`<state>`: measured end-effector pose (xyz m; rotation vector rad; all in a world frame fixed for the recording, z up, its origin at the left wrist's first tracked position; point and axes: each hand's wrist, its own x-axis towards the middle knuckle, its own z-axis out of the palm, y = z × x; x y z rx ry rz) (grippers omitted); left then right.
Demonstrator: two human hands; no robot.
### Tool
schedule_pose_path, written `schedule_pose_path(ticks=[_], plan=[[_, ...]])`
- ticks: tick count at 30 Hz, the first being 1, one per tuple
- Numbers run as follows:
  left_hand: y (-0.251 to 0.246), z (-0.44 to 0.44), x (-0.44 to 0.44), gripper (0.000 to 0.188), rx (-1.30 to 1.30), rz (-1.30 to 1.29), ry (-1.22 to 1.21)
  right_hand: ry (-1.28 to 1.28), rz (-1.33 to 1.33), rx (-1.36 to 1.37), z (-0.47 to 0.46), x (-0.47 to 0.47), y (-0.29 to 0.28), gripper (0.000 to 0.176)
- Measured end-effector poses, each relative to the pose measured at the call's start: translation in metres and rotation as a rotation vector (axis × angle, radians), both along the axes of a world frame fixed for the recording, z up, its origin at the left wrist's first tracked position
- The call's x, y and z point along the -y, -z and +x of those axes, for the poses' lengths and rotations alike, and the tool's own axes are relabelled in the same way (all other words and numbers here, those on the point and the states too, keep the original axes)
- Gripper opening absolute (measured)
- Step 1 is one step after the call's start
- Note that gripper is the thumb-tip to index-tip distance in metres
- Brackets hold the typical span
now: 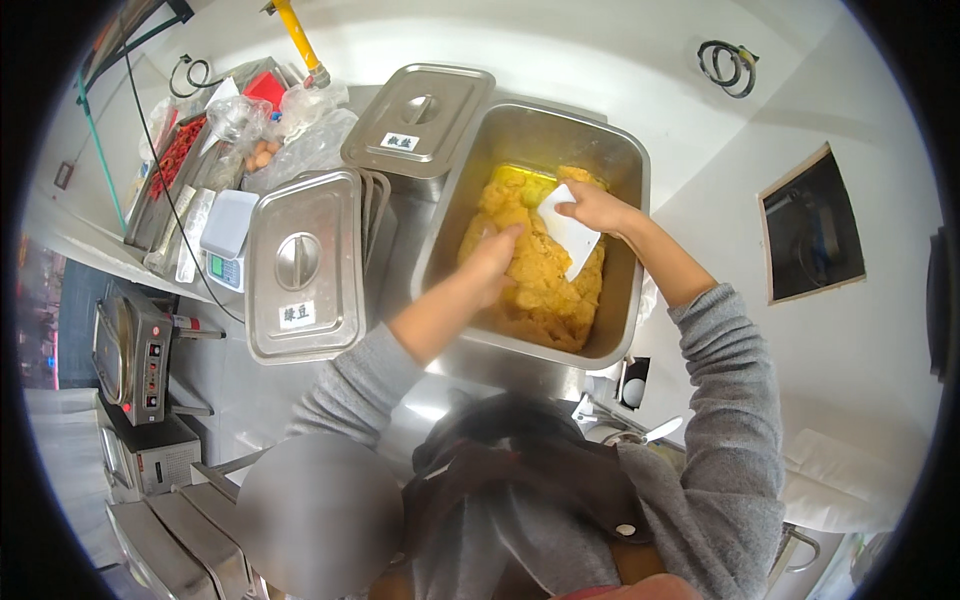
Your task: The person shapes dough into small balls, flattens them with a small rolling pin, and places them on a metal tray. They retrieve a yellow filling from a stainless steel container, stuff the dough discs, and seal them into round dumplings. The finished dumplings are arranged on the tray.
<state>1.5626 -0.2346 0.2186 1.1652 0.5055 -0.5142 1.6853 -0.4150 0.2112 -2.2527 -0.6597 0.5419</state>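
A deep stainless steel pan (630, 195) stands in front of me with a mass of yellow dough-like food (540, 289) in it. Yellow oily liquid (527, 180) pools at its far end. My right hand (592, 206) grips a white plastic scraper (571, 232), whose lower edge rests against the yellow mass. On the left part of the mass lies my left hand (491, 262), fingers spread, with no tool in it. Its fingertips touch the surface, and some fingers are partly hidden.
Left of the pan are a lidded steel container (420, 109) and stacked steel lids (300, 262). Further left stand a digital scale (227, 225), a tray of red dried peppers (176, 157), eggs (262, 154) and plastic bags (300, 150). A wall rises beyond the pan.
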Motion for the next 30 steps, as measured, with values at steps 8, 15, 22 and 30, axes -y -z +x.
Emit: schedule_pose_path(ticks=[8,15,22,30], plan=[[-0.007,0.003,-0.004,0.058,0.026,-0.037,0.020,-0.060,-0.056,0.014,-0.021,-0.017,-0.010,0.036],[-0.031,-0.004,-0.006,0.067,0.123,-0.145,-0.246,0.020,0.018,0.169,-0.051,-0.024,-0.082,0.042],[-0.031,-0.006,-0.016,0.051,0.271,-0.336,-0.174,0.241,0.533,-0.019,-0.058,0.010,-0.129,0.033],[-0.040,-0.013,0.007,0.057,0.265,-0.241,-0.261,0.122,0.024,0.414,-0.090,-0.018,-0.090,0.025]])
